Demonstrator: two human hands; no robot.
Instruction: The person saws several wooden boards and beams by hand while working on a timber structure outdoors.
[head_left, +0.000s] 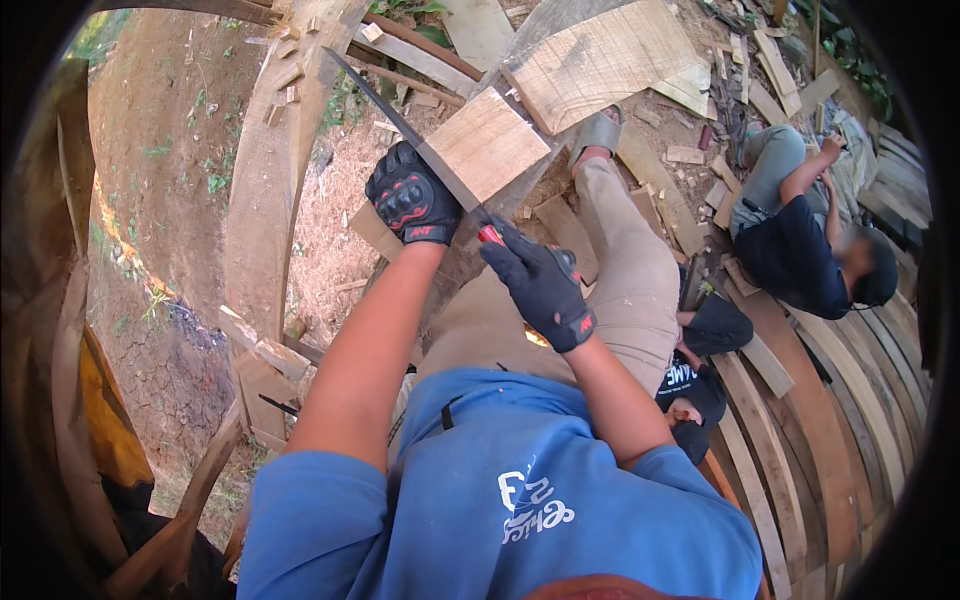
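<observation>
My right hand [545, 280], in a black glove, is closed round the red and black handle of a handsaw [392, 116]. The saw's long dark blade tapers away to the upper left, along the left edge of a pale wooden block [487, 145]. Its teeth cannot be made out. My left hand [412, 197], in a matching glove with red marks, lies close against the blade's left side, its fingers curled. What those fingers hold is hidden under the glove. The block rests on a long plank [540, 50] running to the upper right.
A large flat board [605, 62] lies beyond the block. A curved plank [262, 170] stands left, small offcuts on its far end. Two people sit at right, one in dark clothes [800, 235], near rows of long boards [815, 420]. My sandalled foot [598, 135] is beside the block.
</observation>
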